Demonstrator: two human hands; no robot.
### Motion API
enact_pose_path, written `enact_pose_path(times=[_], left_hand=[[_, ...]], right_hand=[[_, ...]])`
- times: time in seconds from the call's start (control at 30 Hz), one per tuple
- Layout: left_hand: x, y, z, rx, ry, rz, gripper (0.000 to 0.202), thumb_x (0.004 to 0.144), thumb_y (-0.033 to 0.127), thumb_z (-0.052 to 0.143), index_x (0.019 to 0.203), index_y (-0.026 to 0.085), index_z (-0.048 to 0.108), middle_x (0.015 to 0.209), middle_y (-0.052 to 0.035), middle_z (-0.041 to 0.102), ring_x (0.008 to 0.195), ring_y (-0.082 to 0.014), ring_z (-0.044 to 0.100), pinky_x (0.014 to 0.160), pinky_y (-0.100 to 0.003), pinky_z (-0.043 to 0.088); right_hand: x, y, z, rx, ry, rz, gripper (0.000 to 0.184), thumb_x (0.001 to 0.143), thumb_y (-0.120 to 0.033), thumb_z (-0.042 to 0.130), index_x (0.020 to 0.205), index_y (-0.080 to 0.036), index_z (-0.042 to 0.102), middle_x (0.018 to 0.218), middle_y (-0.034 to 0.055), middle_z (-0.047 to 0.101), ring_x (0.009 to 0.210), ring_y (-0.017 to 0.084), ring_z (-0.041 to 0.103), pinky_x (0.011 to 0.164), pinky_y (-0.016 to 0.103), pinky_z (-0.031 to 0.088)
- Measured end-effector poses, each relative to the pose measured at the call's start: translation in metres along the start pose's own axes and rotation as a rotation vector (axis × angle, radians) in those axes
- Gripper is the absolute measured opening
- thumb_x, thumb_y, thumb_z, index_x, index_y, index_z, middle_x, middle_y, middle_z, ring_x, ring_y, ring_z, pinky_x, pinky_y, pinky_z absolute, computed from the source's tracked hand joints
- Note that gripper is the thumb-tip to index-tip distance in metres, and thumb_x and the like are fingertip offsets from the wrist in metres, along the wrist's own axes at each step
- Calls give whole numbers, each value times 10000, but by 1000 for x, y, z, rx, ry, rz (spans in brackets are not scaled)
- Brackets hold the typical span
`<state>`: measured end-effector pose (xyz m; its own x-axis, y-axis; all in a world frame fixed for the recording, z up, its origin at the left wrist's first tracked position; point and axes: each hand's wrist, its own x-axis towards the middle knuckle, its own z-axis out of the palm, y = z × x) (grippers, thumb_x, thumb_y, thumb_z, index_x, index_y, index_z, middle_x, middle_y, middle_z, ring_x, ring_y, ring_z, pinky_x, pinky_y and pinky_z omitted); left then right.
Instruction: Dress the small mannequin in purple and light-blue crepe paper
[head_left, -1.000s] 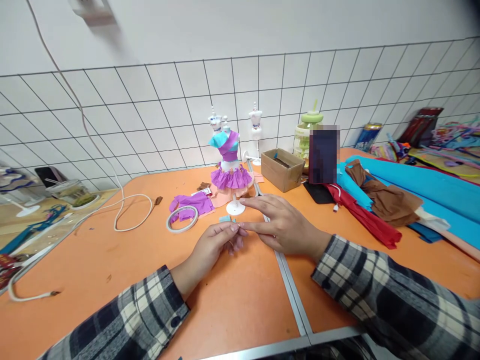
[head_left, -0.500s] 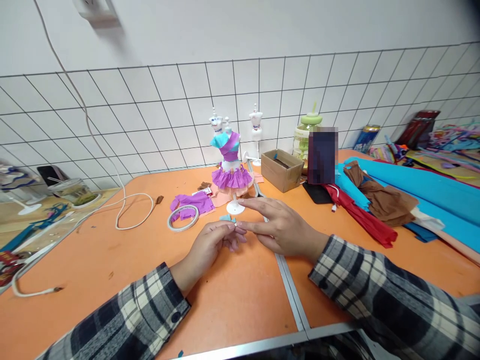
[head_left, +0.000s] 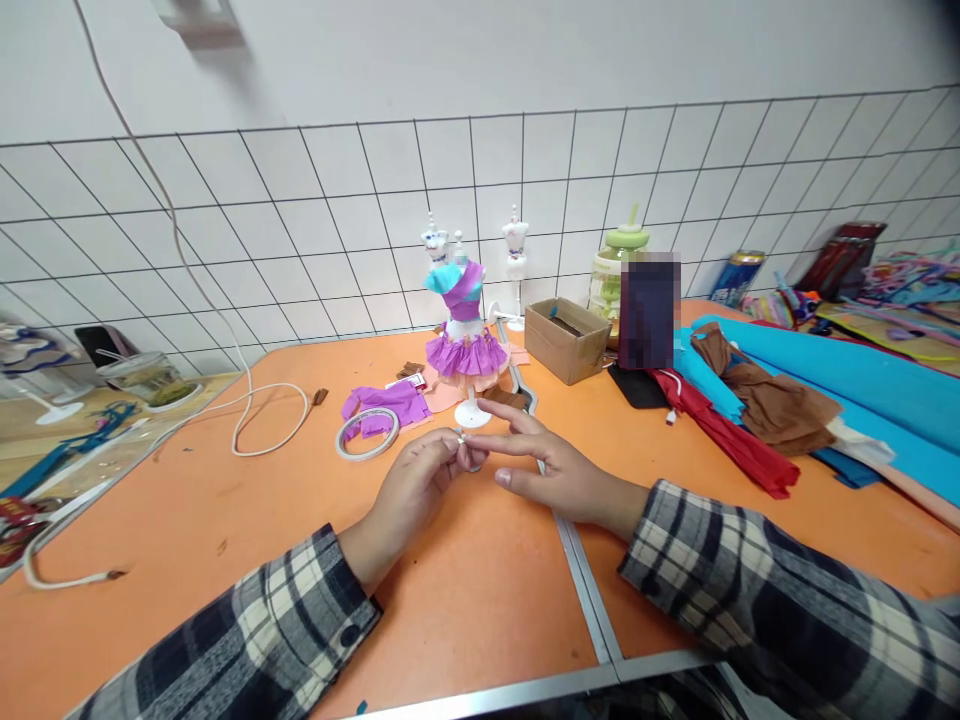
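Note:
My left hand (head_left: 424, 475) is closed in a pinch around a tiny whitish piece (head_left: 462, 440), too small to name. The index fingertip of my right hand (head_left: 562, 465) meets that pinch; its fingers are stretched out and its thumb stands apart. Just behind my hands stands a small dress form (head_left: 465, 325) on a white base, wearing a purple and turquoise top and a ruffled purple skirt. A roll of tape (head_left: 341, 440) lies left of the form, partly over a crumpled purple piece (head_left: 405, 400).
Two white mini dress forms (head_left: 515, 245) stand at the tiled wall. Right of them are a cardboard box (head_left: 566, 350), a green-lidded bottle (head_left: 626, 240) and a blurred-out dark screen (head_left: 649, 312). Red material (head_left: 720, 430) and brown material (head_left: 780, 400) lie on the right. A white cable (head_left: 240, 420) loops at the left.
My left fingers have curled in more around the tiny piece. My right hand has shifted slightly, its thumb now apart from the index finger. The view has moved a little.

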<state>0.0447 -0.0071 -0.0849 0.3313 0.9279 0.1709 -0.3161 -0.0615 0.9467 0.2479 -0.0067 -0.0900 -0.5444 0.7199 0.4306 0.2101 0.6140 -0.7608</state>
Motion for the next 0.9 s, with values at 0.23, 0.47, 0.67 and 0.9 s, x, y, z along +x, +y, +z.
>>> enact_pose_path(times=[0.23,0.47,0.67,0.9], left_hand=[[1,2,-2,-67,18,15,232,803,220,591,580,163,620,606,-14,565,678,-163,552,727,-293,450],[0,3,1,-32,-23,-71,241,771,247,609,545,162,613,572,-17,554,642,-170,548,711,-307,438],[-2,1,1,46,-148,-148,221,737,207,598,524,152,624,565,-30,570,629,-169,554,687,-296,425],[-1,1,1,29,-166,-157,221,747,209,600,538,149,642,582,-31,586,641,-170,573,694,-295,432]], right_hand=[[0,3,1,-130,124,-39,341,921,-281,598,1250,-322,678,1584,50,317,1426,262,357,1153,492,329],[1,-2,-5,-353,173,-197,180,862,-197,636,1010,-242,728,1412,84,508,1188,224,549,1013,424,467],[0,-5,-8,-407,77,-177,37,855,-184,637,843,-199,605,1189,77,635,1092,208,602,937,370,476],[0,-9,-12,-250,44,-26,236,842,-233,645,1069,-180,609,1033,63,696,857,173,642,793,327,504]])
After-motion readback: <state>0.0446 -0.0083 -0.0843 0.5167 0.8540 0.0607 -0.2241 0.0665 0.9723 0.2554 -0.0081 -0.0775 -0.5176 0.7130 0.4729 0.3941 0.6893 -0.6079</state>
